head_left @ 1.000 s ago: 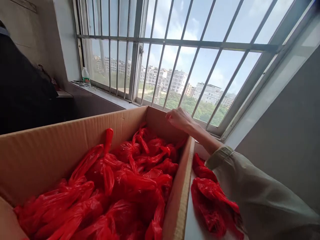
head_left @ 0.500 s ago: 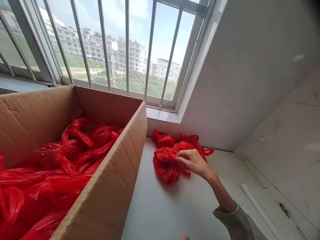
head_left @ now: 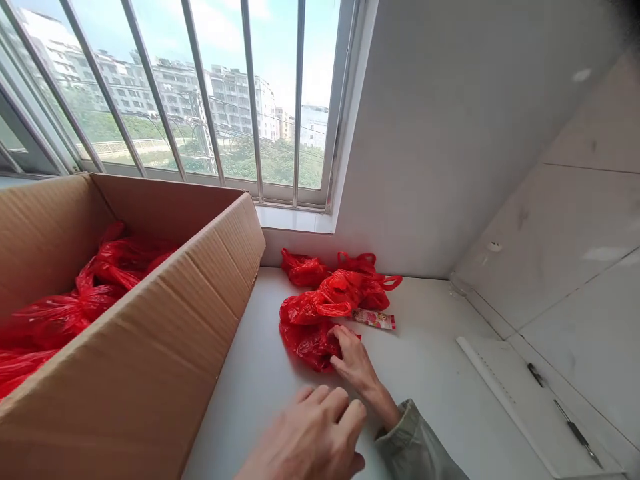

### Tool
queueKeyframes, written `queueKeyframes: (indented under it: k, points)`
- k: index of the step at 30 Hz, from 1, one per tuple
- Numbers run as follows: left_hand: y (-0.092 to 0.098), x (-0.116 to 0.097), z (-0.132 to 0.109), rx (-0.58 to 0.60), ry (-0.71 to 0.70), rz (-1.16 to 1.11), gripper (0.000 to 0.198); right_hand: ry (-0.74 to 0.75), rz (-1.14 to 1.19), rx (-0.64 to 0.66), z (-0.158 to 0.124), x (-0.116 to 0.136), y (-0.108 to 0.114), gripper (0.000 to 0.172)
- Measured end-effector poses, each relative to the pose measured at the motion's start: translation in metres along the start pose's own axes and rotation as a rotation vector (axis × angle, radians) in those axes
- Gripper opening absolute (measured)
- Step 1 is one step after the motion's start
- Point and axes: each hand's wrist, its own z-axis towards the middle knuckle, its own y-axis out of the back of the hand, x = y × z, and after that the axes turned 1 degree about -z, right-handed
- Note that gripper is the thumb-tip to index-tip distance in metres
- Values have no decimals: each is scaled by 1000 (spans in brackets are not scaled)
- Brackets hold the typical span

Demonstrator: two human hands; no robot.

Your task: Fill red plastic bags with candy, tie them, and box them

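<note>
1. Near bag (head_left: 307,341): thin red plastic, glossy, crumpled into a low lump. It lies on the white surface (head_left: 425,373), at the front of the cluster.
2. Middle bag (head_left: 320,303): same red film, bunched and twisted, touching the near bag from behind.
3. Rear bags (head_left: 303,270): crumpled, close to the surface's back edge; handle loops splay rightward.

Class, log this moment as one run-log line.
right hand: on nearest red bag | left hand: empty, over table | box: red bags inside
</note>
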Motion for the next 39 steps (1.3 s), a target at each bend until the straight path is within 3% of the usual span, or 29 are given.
queueKeyframes:
  k: [3,5,8,10,14,18,24,32,35,39]
  points:
    - [5,8,10,50,146,-171,24,24,109,-83,-22,-12,8,31]
    - [-3,20,21,38,172,-231,9,26,185,-147,-34,-18,10,21]
    - [-35,42,40,-3,166,-194,20,47,297,-201,-45,-24,7,13]
    - [-60,59,50,-5,150,-182,15,66,365,-208,-47,-27,5,13]
    - [-95,92,54,-164,273,-122,13,84,497,-215,-43,-37,3,11]
    - [-107,112,51,-339,338,-119,25,86,602,-226,-41,-48,7,9]
    - [-126,100,35,-446,300,-193,17,128,632,-256,-41,-48,11,8]
    - [-153,94,10,-566,354,-267,20,197,441,-272,-47,-35,12,14]
    - [-155,96,13,-589,320,-269,18,203,366,-245,-52,-32,17,20]
    - [-149,94,16,-616,287,-226,17,245,245,-230,-55,-27,19,11]
